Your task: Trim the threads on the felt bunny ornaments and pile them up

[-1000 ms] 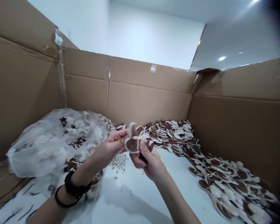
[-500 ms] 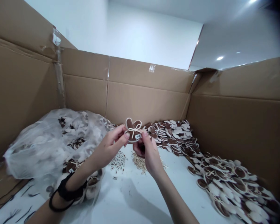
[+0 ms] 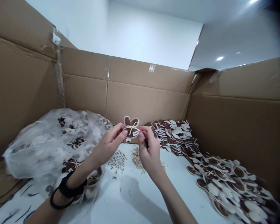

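A small brown bunny-shaped felt piece (image 3: 131, 127) with white trim, a string bow and a tiny white tag is held upright above the white table (image 3: 130, 199). My left hand (image 3: 109, 143) pinches its left side with thumb and forefinger. My right hand (image 3: 149, 149) pinches the tag and the right side, and a dark slim object shows inside its fingers, too hidden to identify. A black band sits on my left wrist.
Cardboard walls (image 3: 144, 99) enclose the table on three sides. A clear plastic bag (image 3: 49, 146) of similar pieces lies at left. Rows of finished pieces (image 3: 214, 174) run along the back and right. Two little heaps of small pale tags (image 3: 118, 160) lie under my hands.
The piece has been turned from side-on to face the camera, upright, and lifted slightly. My right hand moved up to pinch the tag at the bow.
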`<action>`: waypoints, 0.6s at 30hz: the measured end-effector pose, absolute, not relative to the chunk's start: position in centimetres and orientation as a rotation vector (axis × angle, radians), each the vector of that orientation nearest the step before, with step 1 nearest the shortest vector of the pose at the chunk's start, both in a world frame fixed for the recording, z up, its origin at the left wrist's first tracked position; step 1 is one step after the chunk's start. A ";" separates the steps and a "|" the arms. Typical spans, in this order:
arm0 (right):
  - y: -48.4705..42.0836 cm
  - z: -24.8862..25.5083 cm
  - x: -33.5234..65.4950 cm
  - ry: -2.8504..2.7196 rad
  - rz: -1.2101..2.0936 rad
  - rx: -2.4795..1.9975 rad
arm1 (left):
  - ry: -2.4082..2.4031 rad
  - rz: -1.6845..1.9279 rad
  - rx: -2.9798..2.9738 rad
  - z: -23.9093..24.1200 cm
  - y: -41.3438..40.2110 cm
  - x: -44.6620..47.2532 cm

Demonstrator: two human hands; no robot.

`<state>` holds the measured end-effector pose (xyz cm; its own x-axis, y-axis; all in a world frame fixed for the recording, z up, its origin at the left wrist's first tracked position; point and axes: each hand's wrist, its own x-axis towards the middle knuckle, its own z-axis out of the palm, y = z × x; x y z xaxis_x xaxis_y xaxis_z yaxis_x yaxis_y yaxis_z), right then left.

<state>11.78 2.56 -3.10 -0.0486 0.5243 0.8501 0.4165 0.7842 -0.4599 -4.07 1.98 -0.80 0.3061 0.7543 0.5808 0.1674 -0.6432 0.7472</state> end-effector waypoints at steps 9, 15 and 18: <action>2.7 -2.8 11.6 -1.676 -0.041 -0.801 | 0.855 1.409 2.002 -0.9 2.2 -4.1; 2.8 -3.0 11.4 -1.668 0.136 -0.823 | 0.844 1.292 2.110 -1.2 2.1 -3.8; 2.8 -3.1 11.3 -1.713 0.145 -0.813 | 0.853 1.301 2.144 -1.4 2.3 -3.6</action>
